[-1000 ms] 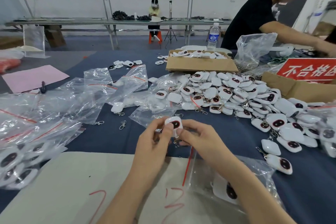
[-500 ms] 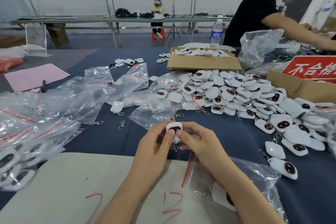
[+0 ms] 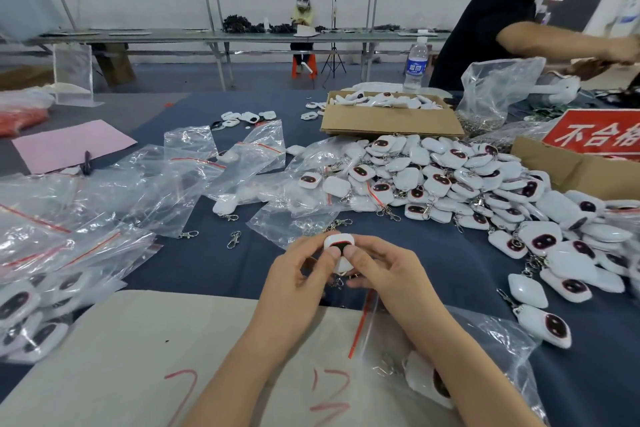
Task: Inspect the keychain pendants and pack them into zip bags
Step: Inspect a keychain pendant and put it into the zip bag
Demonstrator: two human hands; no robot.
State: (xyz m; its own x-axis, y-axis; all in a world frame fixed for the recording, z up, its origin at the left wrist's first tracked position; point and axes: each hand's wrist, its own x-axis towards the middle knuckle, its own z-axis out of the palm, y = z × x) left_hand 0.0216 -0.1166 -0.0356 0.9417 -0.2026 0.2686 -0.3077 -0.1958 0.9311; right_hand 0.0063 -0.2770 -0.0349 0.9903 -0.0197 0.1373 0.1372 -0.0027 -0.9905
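I hold one white keychain pendant (image 3: 338, 242) with a dark oval face between both hands above the blue table. My left hand (image 3: 298, 279) pinches its left side, and my right hand (image 3: 382, 270) pinches its right side, thumbs on the front. Its metal clip hangs below, mostly hidden by my fingers. A clear zip bag (image 3: 485, 350) with a red seal strip lies under my right forearm, with a pendant (image 3: 427, 380) inside. A large heap of pendants (image 3: 460, 184) covers the table's right half. Empty zip bags (image 3: 194, 180) lie scattered at the left.
Bagged pendants (image 3: 24, 315) pile up at the near left. A cardboard box (image 3: 391, 118) of pendants stands at the back, another box with a red sign (image 3: 595, 135) at the right. A person in black (image 3: 491, 31) works at the far right. A beige board (image 3: 114, 364) lies near me.
Both hands have lifted the pendant slightly farther from me and tilted it; the grip stays the same.
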